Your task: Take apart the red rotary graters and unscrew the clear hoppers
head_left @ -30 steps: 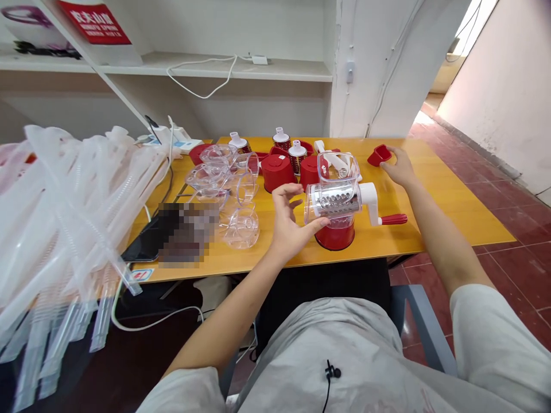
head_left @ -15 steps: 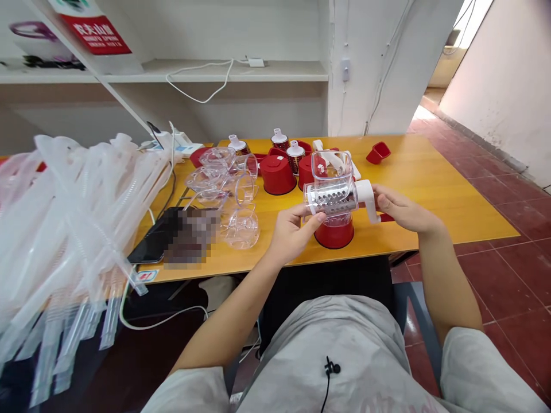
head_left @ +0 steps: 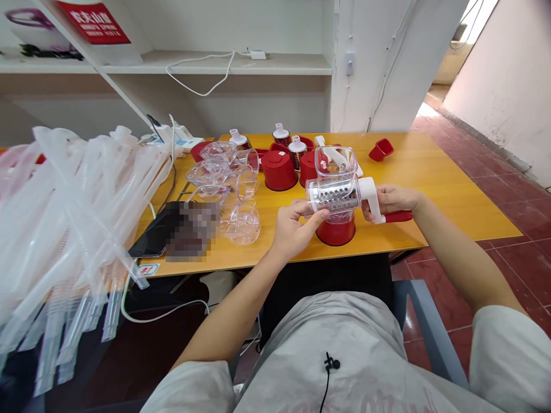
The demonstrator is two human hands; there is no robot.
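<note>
Rotary grater (head_left: 333, 192) up in both hands here, held right over a red base cup (head_left: 336, 231), and I honestly can't tell if it's touching that cup or sitting just above it. Left hand (head_left: 295, 226) is curled around the end of the clear body, thumb across the front near the perforated steel drum (head_left: 331, 198). Right hand (head_left: 394, 201) is closed over the white crank housing (head_left: 368, 195), right beside the red crank handle (head_left: 398, 216). Neither hand is spread wide; both are gripping the grater. Clear hopper (head_left: 336, 163) stands on top.

Step-wise, I'd call this handling the put-together grater over its base. Anything lowered from here has to come down square on that red rim.

Room-wise, it's tight behind: red cups (head_left: 279, 170) and a red-banded drum cartridge (head_left: 297, 154) sit just past the grater, and clear plastic housings (head_left: 243, 225) crowd the left. To the right there's a lot more yellow surface (head_left: 451, 195) out to its edge, with a small red scoop (head_left: 381, 150) near the back. The near edge runs just in front of the base cup, so there's not much margin that way.
</note>
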